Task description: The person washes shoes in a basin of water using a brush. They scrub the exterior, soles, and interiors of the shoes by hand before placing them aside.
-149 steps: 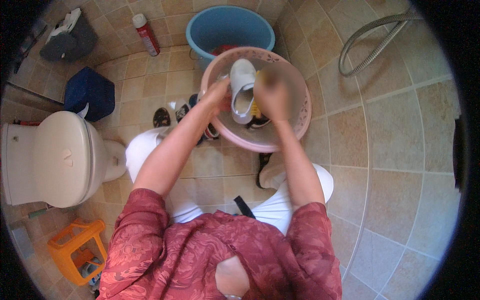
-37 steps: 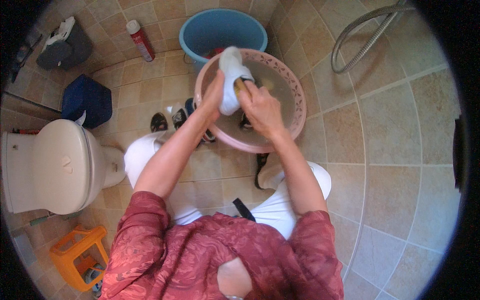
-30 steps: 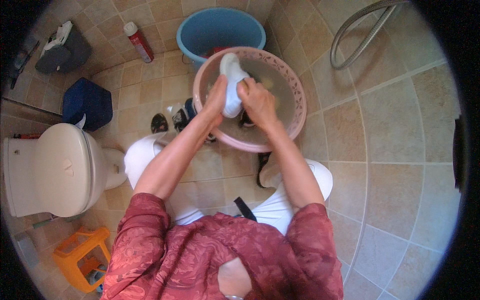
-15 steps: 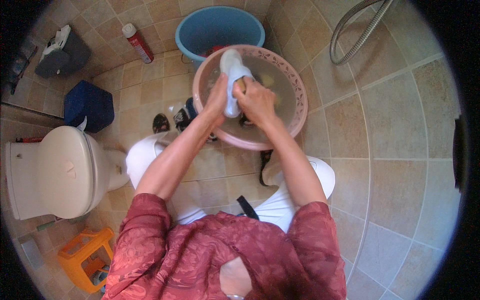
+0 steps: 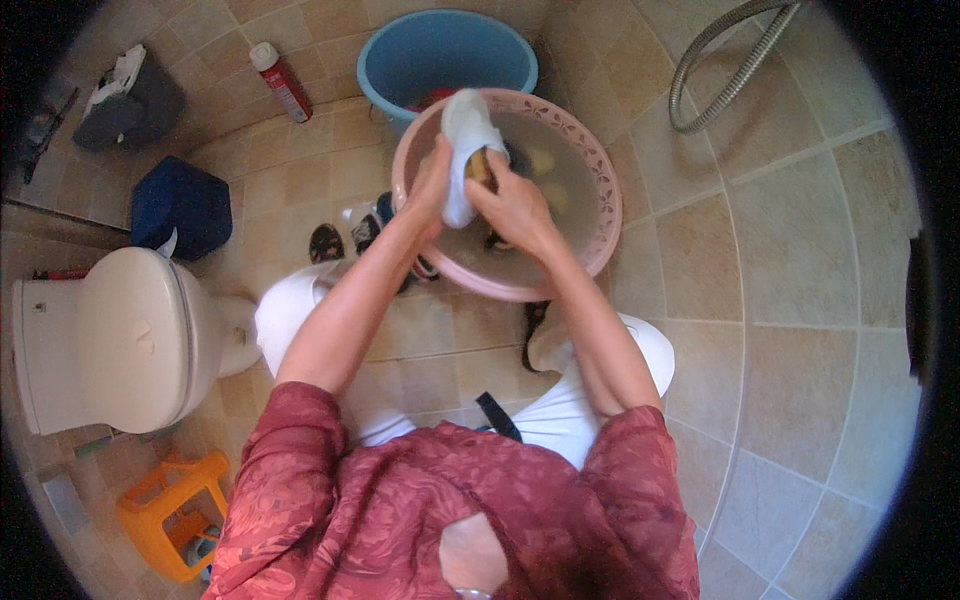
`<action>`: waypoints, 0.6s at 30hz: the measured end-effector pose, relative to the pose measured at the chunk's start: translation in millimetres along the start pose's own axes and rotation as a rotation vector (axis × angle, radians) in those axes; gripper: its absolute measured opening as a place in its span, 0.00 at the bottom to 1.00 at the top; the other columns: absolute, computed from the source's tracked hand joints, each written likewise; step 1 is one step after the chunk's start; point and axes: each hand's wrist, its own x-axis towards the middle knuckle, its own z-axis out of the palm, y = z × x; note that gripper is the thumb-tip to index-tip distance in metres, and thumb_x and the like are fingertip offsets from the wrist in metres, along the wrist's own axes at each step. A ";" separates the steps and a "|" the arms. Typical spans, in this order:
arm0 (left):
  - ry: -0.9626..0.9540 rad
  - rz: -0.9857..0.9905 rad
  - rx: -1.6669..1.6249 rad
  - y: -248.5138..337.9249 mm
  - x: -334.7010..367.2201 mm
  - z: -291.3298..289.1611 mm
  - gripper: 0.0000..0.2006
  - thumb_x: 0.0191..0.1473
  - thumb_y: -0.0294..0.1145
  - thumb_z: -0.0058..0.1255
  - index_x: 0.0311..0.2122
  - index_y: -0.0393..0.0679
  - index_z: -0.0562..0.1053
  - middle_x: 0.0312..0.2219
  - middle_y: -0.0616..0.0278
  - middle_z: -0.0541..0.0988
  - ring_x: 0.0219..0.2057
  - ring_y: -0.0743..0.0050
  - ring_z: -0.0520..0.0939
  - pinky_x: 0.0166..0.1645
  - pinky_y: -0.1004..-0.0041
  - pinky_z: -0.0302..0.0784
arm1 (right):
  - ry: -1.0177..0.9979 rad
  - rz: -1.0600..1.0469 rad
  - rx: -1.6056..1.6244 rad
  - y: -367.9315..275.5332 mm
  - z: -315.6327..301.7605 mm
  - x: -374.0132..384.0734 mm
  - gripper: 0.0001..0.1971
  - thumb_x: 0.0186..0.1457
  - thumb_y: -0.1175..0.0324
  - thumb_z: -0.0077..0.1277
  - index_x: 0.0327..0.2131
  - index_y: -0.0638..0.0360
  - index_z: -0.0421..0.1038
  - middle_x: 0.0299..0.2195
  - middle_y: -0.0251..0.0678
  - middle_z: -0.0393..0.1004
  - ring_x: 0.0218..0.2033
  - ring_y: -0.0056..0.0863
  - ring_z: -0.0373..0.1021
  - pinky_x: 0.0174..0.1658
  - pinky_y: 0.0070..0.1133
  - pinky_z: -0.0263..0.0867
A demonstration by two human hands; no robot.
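A white shoe (image 5: 466, 125) is held up at a slant over the pink basin (image 5: 603, 200), its toe toward the far rim. My left hand (image 5: 430, 190) is closed round the shoe's left side. In my right hand (image 5: 515, 208) is a brown-yellow brush (image 5: 480, 172), gripped and pressed into the shoe's opening; its bristles are hidden. Cloudy water fills the basin, with yellowish pieces (image 5: 543, 160) in it. Something dark lies under my right hand, too covered to make out.
Behind the basin stands a blue tub (image 5: 445, 55) with something red inside. Dark patterned footwear (image 5: 365, 232) is left of the basin. A toilet (image 5: 140, 340), a navy bin (image 5: 180, 208), a red spray can (image 5: 282, 85) and an orange stool (image 5: 175, 510) are leftward; a shower hose (image 5: 735, 90) hangs right.
The shoe stays over the basin in my left hand. My right hand has shifted slightly with the brush, which shows more in the shoe's opening. The whole view has moved a little.
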 end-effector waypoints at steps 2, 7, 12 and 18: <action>0.018 -0.004 0.018 3.9 -4.3 -0.4 0.27 0.61 0.51 0.22 0.55 0.40 0.59 0.46 0.53 0.70 0.45 0.66 0.74 0.48 0.68 0.71 | 0.010 -0.060 -0.047 -5.0 0.5 -3.9 0.28 0.49 0.47 0.40 0.46 0.61 0.58 0.27 0.58 0.72 0.31 0.55 0.69 0.36 0.41 0.63; 0.051 0.045 0.094 -8.2 -2.9 9.3 0.26 0.61 0.49 0.25 0.55 0.40 0.59 0.43 0.55 0.71 0.42 0.69 0.74 0.46 0.72 0.70 | 0.001 0.035 -0.143 9.8 6.3 10.2 0.25 0.48 0.49 0.41 0.43 0.60 0.63 0.26 0.54 0.73 0.33 0.50 0.70 0.38 0.39 0.63; 0.113 -0.032 0.143 -20.3 -0.2 6.4 0.28 0.60 0.49 0.28 0.57 0.37 0.56 0.47 0.55 0.70 0.47 0.68 0.70 0.50 0.72 0.65 | -0.044 0.111 -0.324 21.5 7.4 12.7 0.26 0.48 0.49 0.40 0.39 0.65 0.65 0.30 0.56 0.72 0.34 0.50 0.70 0.39 0.40 0.62; 0.043 0.180 0.386 -10.0 3.8 -0.7 0.29 0.60 0.50 0.29 0.58 0.37 0.54 0.55 0.53 0.62 0.54 0.65 0.65 0.57 0.73 0.56 | -0.048 0.135 0.023 27.5 4.3 13.7 0.30 0.45 0.48 0.44 0.42 0.68 0.64 0.33 0.58 0.72 0.37 0.53 0.69 0.42 0.36 0.63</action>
